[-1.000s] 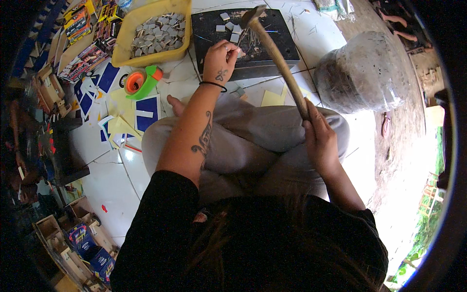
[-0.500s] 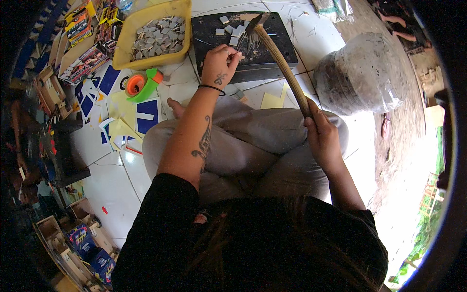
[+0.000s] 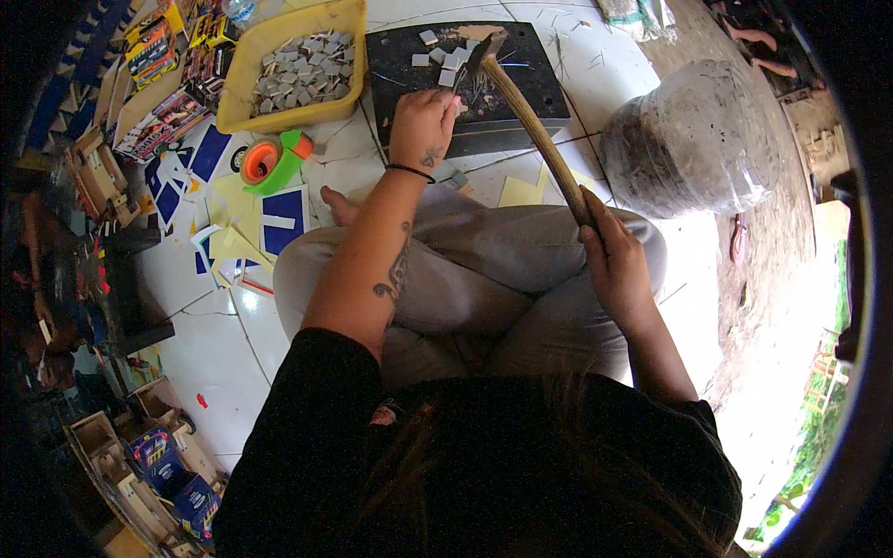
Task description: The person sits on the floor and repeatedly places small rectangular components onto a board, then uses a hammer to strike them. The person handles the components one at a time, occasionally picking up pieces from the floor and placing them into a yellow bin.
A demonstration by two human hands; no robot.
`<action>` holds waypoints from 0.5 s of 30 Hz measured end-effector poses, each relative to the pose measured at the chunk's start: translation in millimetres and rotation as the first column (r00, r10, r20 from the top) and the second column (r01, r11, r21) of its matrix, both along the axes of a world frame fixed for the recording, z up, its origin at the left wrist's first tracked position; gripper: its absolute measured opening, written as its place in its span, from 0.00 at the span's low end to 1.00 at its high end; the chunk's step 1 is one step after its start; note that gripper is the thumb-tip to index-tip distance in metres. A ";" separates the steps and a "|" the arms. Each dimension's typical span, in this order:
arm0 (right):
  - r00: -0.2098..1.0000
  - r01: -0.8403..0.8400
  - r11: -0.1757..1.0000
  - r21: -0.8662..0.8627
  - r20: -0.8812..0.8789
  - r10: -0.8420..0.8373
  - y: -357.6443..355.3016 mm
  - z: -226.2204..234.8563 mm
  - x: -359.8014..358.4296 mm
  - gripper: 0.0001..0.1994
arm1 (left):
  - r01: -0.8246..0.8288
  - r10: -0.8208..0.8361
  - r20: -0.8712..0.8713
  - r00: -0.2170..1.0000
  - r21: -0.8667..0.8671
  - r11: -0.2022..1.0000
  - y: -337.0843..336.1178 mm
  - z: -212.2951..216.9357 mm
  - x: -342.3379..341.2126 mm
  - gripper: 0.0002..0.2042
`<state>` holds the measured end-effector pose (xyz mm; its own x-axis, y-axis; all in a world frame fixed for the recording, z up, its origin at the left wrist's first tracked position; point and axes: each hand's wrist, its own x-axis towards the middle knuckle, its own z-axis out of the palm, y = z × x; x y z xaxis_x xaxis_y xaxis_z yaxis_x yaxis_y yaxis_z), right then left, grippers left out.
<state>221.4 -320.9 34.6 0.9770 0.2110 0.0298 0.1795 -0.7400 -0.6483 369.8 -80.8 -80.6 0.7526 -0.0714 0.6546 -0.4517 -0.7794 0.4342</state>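
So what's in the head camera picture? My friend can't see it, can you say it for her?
A person sitting cross-legged on a white tiled floor holds a wooden-handled hammer in the right hand, its head over a dark slab scattered with small grey squares. The left hand rests on the slab, and a yellow tray of more squares sits to the left.

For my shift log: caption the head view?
Right hand swings hammer over dark block; left hand steadies it.
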 end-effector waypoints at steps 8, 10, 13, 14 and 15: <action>0.999 -0.039 0.999 0.004 0.008 0.039 5.5 -0.6 -1.7 0.23 | -0.102 0.099 0.064 0.993 0.044 0.994 -7.6 -11.7 -1.3 0.06; 1.000 -0.025 1.000 0.014 0.002 0.025 4.8 -2.1 -2.4 0.22 | -0.128 0.124 0.057 0.991 0.076 0.989 -7.9 -11.5 -2.4 0.05; 0.999 -0.003 1.000 0.023 0.032 0.003 3.7 -3.2 -9.2 0.22 | -0.132 0.123 0.129 0.984 0.064 0.989 -9.4 -13.2 -8.8 0.05; 1.000 -0.003 1.000 0.019 0.031 0.002 2.7 -3.1 -9.4 0.22 | -0.149 0.139 0.131 0.982 0.072 0.986 -9.3 -13.4 -9.5 0.05; 1.000 -0.008 1.000 0.017 0.028 0.008 2.3 -3.3 -9.7 0.22 | -0.165 0.153 0.130 0.980 0.084 0.983 -9.4 -13.7 -9.4 0.05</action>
<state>211.7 -318.6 31.3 0.9741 0.2179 0.0610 0.2038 -0.7275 -0.6551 360.3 -90.1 -94.3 0.6737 -0.0227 0.7387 -0.3638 -0.8802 0.3048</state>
